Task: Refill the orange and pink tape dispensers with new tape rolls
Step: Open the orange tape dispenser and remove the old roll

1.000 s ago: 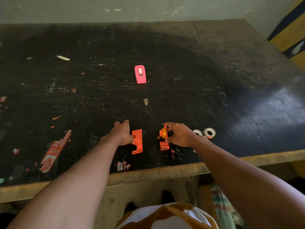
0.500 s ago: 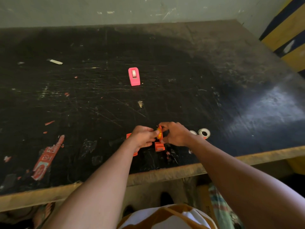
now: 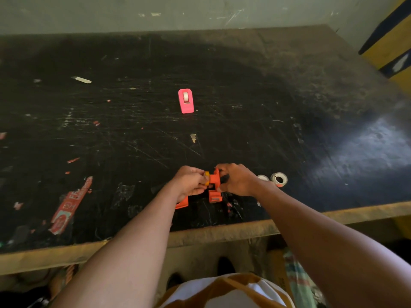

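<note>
The orange tape dispenser (image 3: 214,185) stands near the table's front edge, split open. My right hand (image 3: 238,181) grips its upright half from the right. My left hand (image 3: 190,182) pinches the small yellow-orange spool (image 3: 207,177) at the dispenser's left side. The dispenser's other orange half (image 3: 182,203) lies flat on the table, partly hidden under my left wrist. The pink tape dispenser (image 3: 185,101) stands farther back in the middle, with a roll in it. Two new tape rolls (image 3: 279,179) lie just right of my right hand; the nearer one (image 3: 262,177) is partly hidden by my wrist.
The black scratched table (image 3: 289,107) carries bits of torn red packaging (image 3: 69,205) at the front left and small paper scraps (image 3: 81,80) at the back left. Its wooden front edge (image 3: 222,232) runs below my hands. A yellow and dark panel (image 3: 391,41) stands at the right.
My left hand let go of the loose orange half, moved right to the dispenser and took hold of the yellow-orange spool. My right hand stayed on the dispenser.
</note>
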